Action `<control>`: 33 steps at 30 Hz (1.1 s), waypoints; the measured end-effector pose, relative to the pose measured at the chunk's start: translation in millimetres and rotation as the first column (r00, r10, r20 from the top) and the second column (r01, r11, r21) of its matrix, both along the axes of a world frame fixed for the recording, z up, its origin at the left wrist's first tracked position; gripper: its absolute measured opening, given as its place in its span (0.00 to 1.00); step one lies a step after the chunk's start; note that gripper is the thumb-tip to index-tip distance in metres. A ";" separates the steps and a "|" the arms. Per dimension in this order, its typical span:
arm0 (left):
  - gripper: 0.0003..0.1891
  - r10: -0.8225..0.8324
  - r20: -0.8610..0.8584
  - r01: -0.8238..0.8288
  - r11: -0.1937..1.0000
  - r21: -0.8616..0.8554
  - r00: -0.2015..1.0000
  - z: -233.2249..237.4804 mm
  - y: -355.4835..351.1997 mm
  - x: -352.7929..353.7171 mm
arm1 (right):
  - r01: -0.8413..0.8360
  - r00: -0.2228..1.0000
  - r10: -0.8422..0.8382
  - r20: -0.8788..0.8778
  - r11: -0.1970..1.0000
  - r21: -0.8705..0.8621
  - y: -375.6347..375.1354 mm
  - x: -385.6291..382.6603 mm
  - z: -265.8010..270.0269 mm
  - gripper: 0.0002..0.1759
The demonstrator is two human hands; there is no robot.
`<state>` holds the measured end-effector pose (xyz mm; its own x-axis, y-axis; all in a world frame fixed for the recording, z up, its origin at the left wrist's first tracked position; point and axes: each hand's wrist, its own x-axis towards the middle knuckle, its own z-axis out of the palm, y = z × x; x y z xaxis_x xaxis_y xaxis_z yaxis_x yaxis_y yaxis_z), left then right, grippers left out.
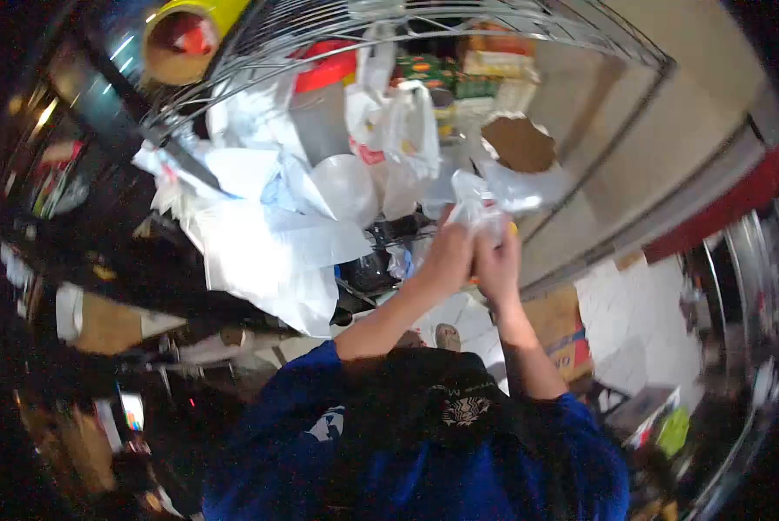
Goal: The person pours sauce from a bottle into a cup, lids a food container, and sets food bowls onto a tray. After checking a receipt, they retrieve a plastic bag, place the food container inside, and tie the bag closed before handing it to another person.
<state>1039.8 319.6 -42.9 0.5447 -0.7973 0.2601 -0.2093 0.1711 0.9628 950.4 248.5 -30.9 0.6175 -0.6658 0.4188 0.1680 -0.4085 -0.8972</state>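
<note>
My left hand (450, 253) and my right hand (499, 263) are close together in front of the wire shelf. Both have their fingers closed on a crumpled clear plastic bag (471, 193), which sticks up above them. Small red and yellow spots show near the fingers, too blurred to name. Just beyond the hands, a brown-topped thing (520, 144) sits in or on clear plastic. A white carrier bag with red print (396, 130) stands to the left, beside a round translucent lid or tub (344, 187).
Metal wire shelving (459, 19) runs overhead, its post at the right. Large white plastic bags (268, 252) hang over the shelf's left front. A red-lidded container (320, 108) stands behind them. Below right are a cardboard box (556, 317) and pale floor tiles (620, 304).
</note>
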 end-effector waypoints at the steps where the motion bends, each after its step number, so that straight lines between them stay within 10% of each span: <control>1: 0.31 0.104 0.698 -0.221 0.972 0.079 0.709 7.1 -6.2 3.8 | 0.151 0.983 -0.119 -0.143 0.959 0.239 -21.1 14.8 16.2 0.17; 4: 0.33 0.245 0.617 -0.216 0.969 -0.122 0.748 37.4 28.2 -9.3 | 0.366 0.930 -0.254 0.266 0.709 -0.603 -148.9 85.3 31.1 0.13; 7: 0.15 -0.316 0.304 0.171 0.891 0.421 0.899 14.3 124.4 -4.4 | 0.270 0.903 -0.409 -0.129 0.775 -0.571 -218.1 145.7 74.0 0.30; 9: 0.08 0.138 0.154 -0.184 0.920 0.345 0.978 44.4 201.4 -30.1 | 0.162 0.849 -0.416 -0.327 0.792 -0.588 -277.8 183.0 45.6 0.36; 10: 0.07 0.589 -0.153 -0.519 0.787 0.335 0.794 63.7 235.4 -44.3 | 0.110 0.832 -0.415 -0.369 0.774 -0.624 -307.1 192.7 21.0 0.39; 11: 0.08 0.801 -0.001 -0.746 0.558 0.363 0.599 77.8 275.6 -36.5 | 0.079 0.823 -0.418 -0.384 0.755 -0.651 -330.6 195.9 3.0 0.43; 13: 0.07 0.895 -0.257 -0.911 0.286 -0.297 0.365 101.1 327.1 -4.2 | 0.018 0.707 -0.473 -0.526 0.755 -0.655 -328.8 175.4 11.8 0.47; 15: 0.11 0.841 -0.333 -0.843 0.237 -0.483 0.427 116.3 374.6 44.7 | -0.097 0.378 -0.537 -0.754 0.787 -0.609 -278.6 150.1 58.2 0.48; 16: 0.12 0.933 -0.354 -0.965 -0.034 -0.259 0.062 115.5 380.4 86.3 | -0.098 0.372 -0.596 -0.711 0.737 -0.669 -278.0 148.0 47.0 0.48; 19: 0.13 0.913 0.326 -0.956 0.285 -0.075 0.247 109.8 337.4 171.6 | -0.115 0.375 -0.662 -0.649 0.661 -0.741 -298.8 172.2 17.6 0.49; 20: 0.11 0.820 0.068 -0.822 0.570 0.013 0.569 40.9 375.3 253.8 | -0.141 0.369 -0.611 -0.700 0.708 -0.692 -309.9 180.2 14.0 0.50; 21: 0.11 0.763 0.209 -0.790 0.598 0.131 0.612 42.7 350.9 271.7 | -0.163 0.362 -0.558 -0.747 0.751 -0.640 -319.9 187.5 13.4 0.51; 27: 0.09 0.482 0.305 -0.546 0.820 0.174 0.821 17.6 273.8 297.7 | 0.103 0.561 -0.622 -0.546 0.708 -0.699 -275.1 133.3 57.6 0.50; 33: 0.08 0.448 0.303 -0.474 0.881 0.014 0.841 1.0 275.6 302.9 | 0.338 0.593 -0.736 -0.326 0.595 -0.729 -147.8 16.2 10.4 0.24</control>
